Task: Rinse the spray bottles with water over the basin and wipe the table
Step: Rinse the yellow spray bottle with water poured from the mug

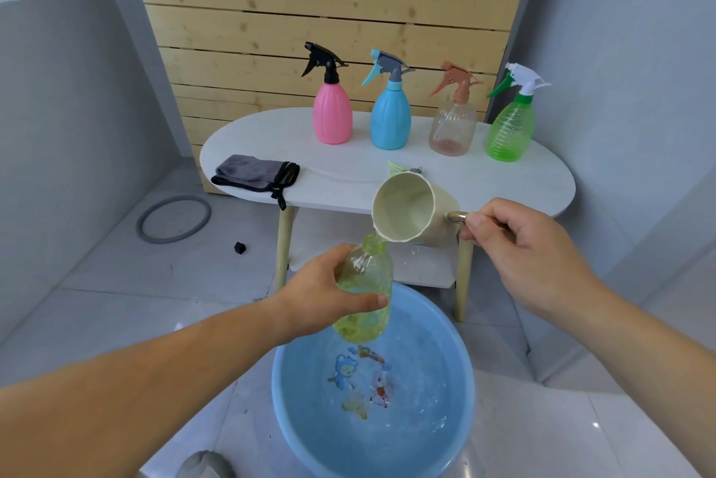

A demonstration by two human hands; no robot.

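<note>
blue basin [288,392] is on the floor, nearest to the person, w/ some water in it and cartoon prints on the bottom. above its far edge the left grip [321,299] is closed around a yellow-green bottle [368,284], thumb in front, fingers behind. the bottle has no spray head, leans a bit to the right and has liquid in the lower part. the right grip [530,249] pinches the metal handle [457,216] of a cream cup [407,210]. the cup is tipped to the left and its rim touches the open neck of the bottle.

behind is the white oval desk [445,183] w/ a lower shelf [426,268]. on its left end lies a folded grey cloth [255,175], partly over the edge. just behind the cup lies a small light green part [399,167]; i cannot tell what it is. at the back of the desk 4 spray bottles stand upright in a row, apart from each other: pink bottle [332,117], blue bottle [390,119], clear brownish bottle [452,127], green bottle [510,129]. on the floor at left are a grey ring [174,220] and a small black cube [240,247]. wood slat wall [310,12] is behind.
</note>
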